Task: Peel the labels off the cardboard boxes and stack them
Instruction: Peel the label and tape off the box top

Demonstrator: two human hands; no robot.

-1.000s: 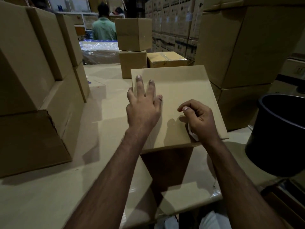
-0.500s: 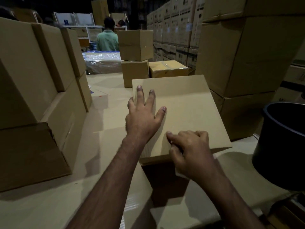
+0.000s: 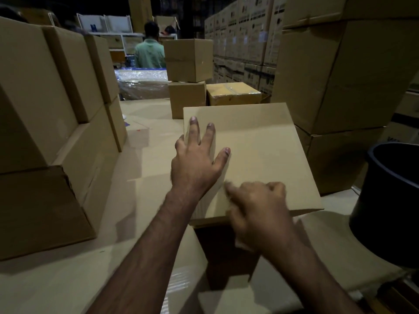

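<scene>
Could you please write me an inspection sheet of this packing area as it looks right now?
Surface: pale work table, dimly lit.
Job's things: cardboard box in front of the person; no label visible on its top face.
Clutter: dark bucket at right; cardboard flap lying flat.
Hands: left hand pressed flat on the box, fingers spread; right hand blurred, fingers curled at the box's near edge, contents unclear.
Cables: nothing seen.
Surroundings: stacked boxes at left, more stacks at right, person in a green shirt behind.

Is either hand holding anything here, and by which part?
Left hand presses flat on the box top, gripping nothing. Right hand is curled but blurred; cannot tell.
</scene>
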